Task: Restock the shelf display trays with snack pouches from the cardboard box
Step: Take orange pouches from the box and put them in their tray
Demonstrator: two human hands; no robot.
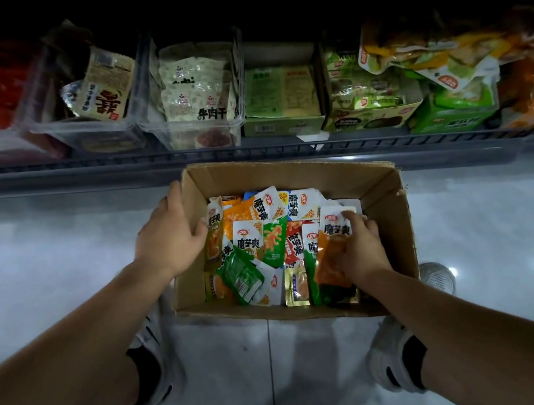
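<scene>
1. Snack pouches (264, 237): heaped loose in the cardboard box (288, 171) on the floor (60, 268), just below the shelf rail (115, 171).
2. Looks early to midway, judging by a box well filled and plenty left to move.
3. Shelf display trays (192, 128): clear, up on the shelf, holding some packs, the middle one only part full with room on top.
4. Left hand (167, 238): laid over the box's left wall, fingers close together, tips touching a brown-yellow pouch (214, 252); no clear grip to be seen.
5. Right hand (363, 253): fingers curled round an orange pouch (330, 262), thumb pressed on its white top; not yet lifted clear of the heap.
6. Left to do: lift out, carry up, set into a matching tray. Hard to tell in the dim light which tray matches.
</scene>
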